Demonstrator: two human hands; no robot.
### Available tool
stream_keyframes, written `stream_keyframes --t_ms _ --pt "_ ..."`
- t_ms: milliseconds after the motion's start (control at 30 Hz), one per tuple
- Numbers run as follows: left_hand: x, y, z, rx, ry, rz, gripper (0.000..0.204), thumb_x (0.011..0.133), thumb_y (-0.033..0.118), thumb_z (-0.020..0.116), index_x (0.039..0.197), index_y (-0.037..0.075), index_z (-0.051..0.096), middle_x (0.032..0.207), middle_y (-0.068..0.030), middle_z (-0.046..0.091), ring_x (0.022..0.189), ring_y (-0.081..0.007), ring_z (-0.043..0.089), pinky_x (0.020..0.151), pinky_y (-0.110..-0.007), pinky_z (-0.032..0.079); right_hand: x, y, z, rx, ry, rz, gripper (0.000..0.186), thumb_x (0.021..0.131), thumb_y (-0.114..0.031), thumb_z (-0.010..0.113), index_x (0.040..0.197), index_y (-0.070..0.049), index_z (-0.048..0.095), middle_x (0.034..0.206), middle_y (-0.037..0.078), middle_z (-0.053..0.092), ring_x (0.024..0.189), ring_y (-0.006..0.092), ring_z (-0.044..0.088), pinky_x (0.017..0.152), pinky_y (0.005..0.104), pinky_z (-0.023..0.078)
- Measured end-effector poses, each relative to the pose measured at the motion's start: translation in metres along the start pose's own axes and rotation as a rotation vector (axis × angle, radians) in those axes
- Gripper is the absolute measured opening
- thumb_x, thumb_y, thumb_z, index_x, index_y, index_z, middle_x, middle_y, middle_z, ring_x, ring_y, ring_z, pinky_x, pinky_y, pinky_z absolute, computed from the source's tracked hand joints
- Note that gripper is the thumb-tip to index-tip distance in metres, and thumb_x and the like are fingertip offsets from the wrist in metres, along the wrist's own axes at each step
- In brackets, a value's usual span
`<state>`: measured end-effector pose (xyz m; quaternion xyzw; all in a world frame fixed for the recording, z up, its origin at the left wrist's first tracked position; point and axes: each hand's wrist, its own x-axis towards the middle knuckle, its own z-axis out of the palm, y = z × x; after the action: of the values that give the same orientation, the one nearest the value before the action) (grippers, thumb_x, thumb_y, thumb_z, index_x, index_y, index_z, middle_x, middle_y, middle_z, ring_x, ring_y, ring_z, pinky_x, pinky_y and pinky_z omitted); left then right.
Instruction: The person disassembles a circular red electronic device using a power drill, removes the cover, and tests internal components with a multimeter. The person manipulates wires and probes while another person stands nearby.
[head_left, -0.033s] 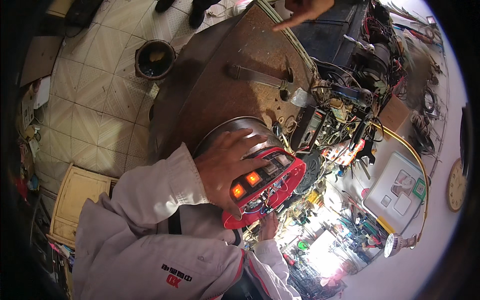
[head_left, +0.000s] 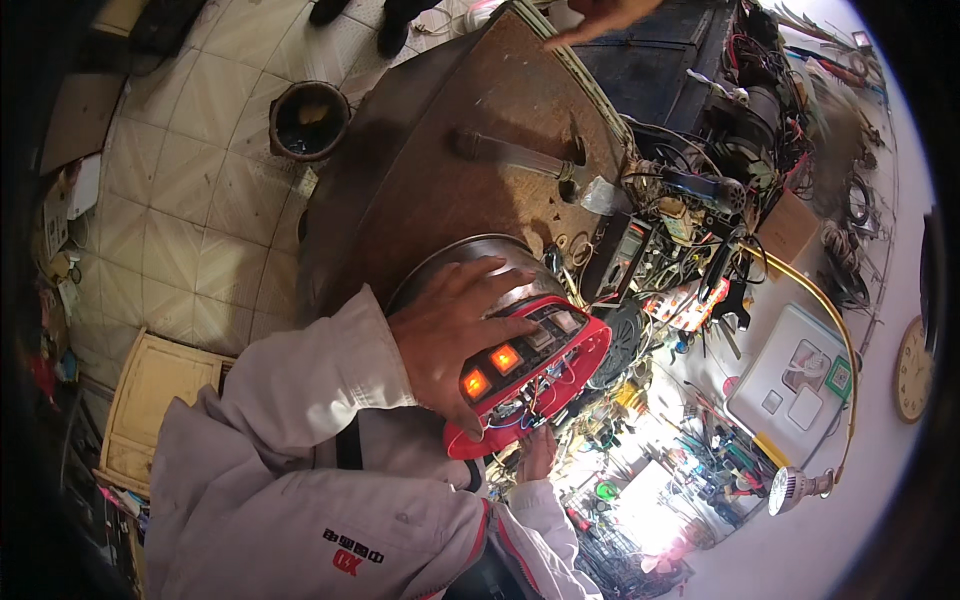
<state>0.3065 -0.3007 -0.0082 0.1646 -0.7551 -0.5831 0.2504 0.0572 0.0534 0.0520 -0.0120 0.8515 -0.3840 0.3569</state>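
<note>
A red appliance housing (head_left: 470,443) sits tilted on the bench, its open side showing wires and small parts. Along its black panel runs a row of rocker switches, and two of them (head_left: 504,357) glow orange. Against its far side is a rounded shiny metal body (head_left: 430,262). My left hand (head_left: 455,325) grips the housing from the left, fingers spread over the panel and metal, thumb at the near edge. Just under the housing's lower right rim is my right hand (head_left: 538,455); its fingertips are hidden there.
A clear tube (head_left: 515,155) lies on the brown bench top (head_left: 400,190). Cables, tools and a meter (head_left: 628,250) crowd the right side. A bright gooseneck lamp (head_left: 790,488) hangs near. Another person's hand (head_left: 610,15) points at the top. A bucket (head_left: 310,120) stands on the tiled floor.
The other person's pointing hand at the top has shifted slightly upward. My hands and the red housing look unmoved.
</note>
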Motion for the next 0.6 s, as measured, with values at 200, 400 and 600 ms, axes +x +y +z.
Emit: stream_keyframes --t_ms 200,400,600 --pt "0.037 -0.018 -0.008 -0.143 0.001 0.081 0.118 0.045 0.079 0.076 0.137 0.011 0.051 0.150 -0.0236 0.028 0.138 -0.0483 0.024 0.113 -0.057 0.020 0.000 0.002 -0.001 -0.009 -0.005 0.006 0.041 0.098 -0.032 0.054 0.120 0.002 0.059 0.103 0.008 0.065 0.093 0.0152 0.062 0.086 0.0315 0.049" --pt "0.048 -0.025 -0.006 -0.116 -0.116 0.068 0.111 0.043 0.068 0.084 0.136 0.014 0.053 0.150 -0.0228 0.029 0.138 -0.0474 0.025 0.113 -0.057 0.020 0.003 0.008 -0.005 -0.037 0.049 0.051 0.040 0.098 -0.031 0.053 0.119 0.002 0.058 0.096 0.005 0.064 0.086 0.0131 0.060 0.082 0.0290 0.049" --pt "0.041 -0.036 -0.008 -0.201 -0.021 0.064 0.107 0.046 0.069 0.083 0.134 0.014 0.055 0.150 -0.0233 0.030 0.138 -0.0462 0.025 0.113 -0.055 0.021 0.003 0.006 -0.004 -0.027 0.030 0.040 0.035 0.098 -0.029 0.053 0.117 0.000 0.059 0.087 0.001 0.060 0.076 0.0089 0.055 0.070 0.0240 0.046"
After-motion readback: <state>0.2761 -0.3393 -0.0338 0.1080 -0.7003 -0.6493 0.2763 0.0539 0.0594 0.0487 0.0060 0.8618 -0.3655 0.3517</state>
